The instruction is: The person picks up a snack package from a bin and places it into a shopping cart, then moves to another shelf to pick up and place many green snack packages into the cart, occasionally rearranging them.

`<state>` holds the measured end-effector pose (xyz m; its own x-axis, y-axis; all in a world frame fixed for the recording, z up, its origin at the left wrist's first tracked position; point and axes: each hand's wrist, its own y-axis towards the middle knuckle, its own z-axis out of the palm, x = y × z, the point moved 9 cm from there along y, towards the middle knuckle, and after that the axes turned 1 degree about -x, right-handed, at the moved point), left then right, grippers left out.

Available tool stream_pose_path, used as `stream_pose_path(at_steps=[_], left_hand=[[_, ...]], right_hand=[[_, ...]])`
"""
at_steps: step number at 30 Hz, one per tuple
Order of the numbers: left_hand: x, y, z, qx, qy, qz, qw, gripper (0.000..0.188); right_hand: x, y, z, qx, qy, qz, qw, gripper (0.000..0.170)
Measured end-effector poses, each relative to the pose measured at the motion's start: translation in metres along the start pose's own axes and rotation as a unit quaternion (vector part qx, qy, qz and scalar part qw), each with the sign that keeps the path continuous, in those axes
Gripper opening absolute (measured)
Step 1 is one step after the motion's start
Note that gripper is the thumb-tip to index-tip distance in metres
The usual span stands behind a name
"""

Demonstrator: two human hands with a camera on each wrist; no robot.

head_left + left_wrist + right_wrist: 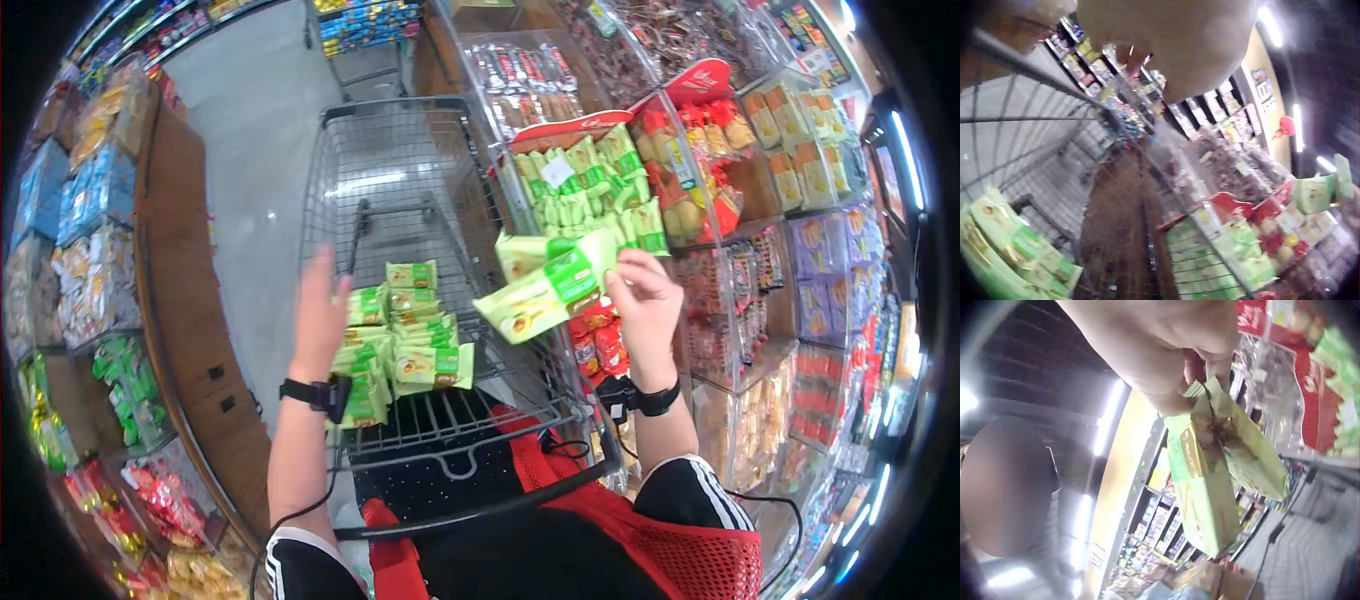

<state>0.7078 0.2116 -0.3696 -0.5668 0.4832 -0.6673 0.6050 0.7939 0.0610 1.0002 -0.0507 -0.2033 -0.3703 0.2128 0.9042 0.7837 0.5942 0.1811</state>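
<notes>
My right hand (650, 300) pinches green-and-cream snack packets (540, 300) by their crimped ends, over the right side of the shopping cart. In the right wrist view two packets (1207, 509) hang splayed from the fingertips. My left hand (318, 325), blurred, is held over the cart's left side with fingers straight and nothing in it. Below and beside it, a heap of matching green packets (430, 365) lies in the wire cart (395, 104). The left wrist view shows part of the left hand (1179, 44) and the cart's packets (1016, 244) low at left.
A clear bin of the same green packets (590, 185) stands right of the cart, next to red-bagged goods (705, 130). Bins of sweets line the right side. A wooden-edged display (170, 230) runs along the left, with grey aisle floor (245, 150) between.
</notes>
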Motion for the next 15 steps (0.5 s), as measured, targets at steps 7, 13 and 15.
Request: stream_pose_path(at_steps=[7, 13, 15], left_hand=[[-0.093, -0.088, 0.025, 0.337, -0.699, -0.285, 0.562, 0.092], [-0.094, -0.120, -0.013, 0.123, -0.827, -0.215, 0.505, 0.096], [-0.092, -0.129, -0.013, 0.101, -0.788, -0.205, 0.572, 0.097]], right_hand=[[0.082, -0.077, 0.110, 0.153, 0.011, -0.384, 0.911, 0.016], [0.102, -0.165, 0.143, 0.342, 0.114, -0.506, 0.783, 0.017], [0.107, -0.166, 0.137, 0.348, 0.123, -0.502, 0.782, 0.015]])
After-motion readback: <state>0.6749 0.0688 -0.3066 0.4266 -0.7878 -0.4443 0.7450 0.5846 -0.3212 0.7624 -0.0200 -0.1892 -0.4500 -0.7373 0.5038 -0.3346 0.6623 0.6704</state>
